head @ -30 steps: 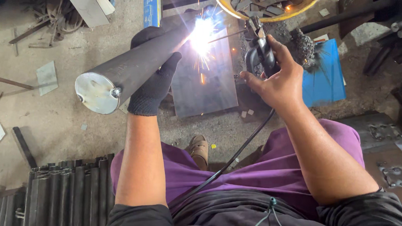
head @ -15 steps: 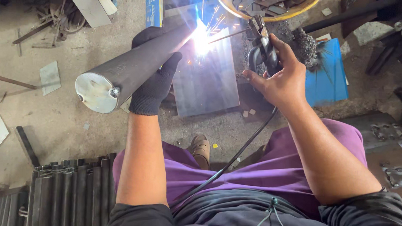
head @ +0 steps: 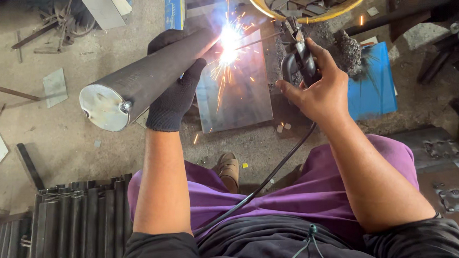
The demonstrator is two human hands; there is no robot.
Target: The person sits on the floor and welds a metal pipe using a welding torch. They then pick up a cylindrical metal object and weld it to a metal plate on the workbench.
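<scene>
Steel pipe slants from near left to far centre, its far end at the sparking arc above a flat plate. Gloved left hand clamps it steady; bare right hand grips the electrode holder, rod aimed at the joint.

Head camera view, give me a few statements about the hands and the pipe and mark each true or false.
1. The left hand wears a dark glove. True.
2. The right hand is gloved too. False: it is bare.
3. The left hand holds a grey pipe. True.
4. The right hand grips a hammer. False: it grips a welding holder with a rod.
5. Sparks fly at the pipe's far end. True.
</scene>
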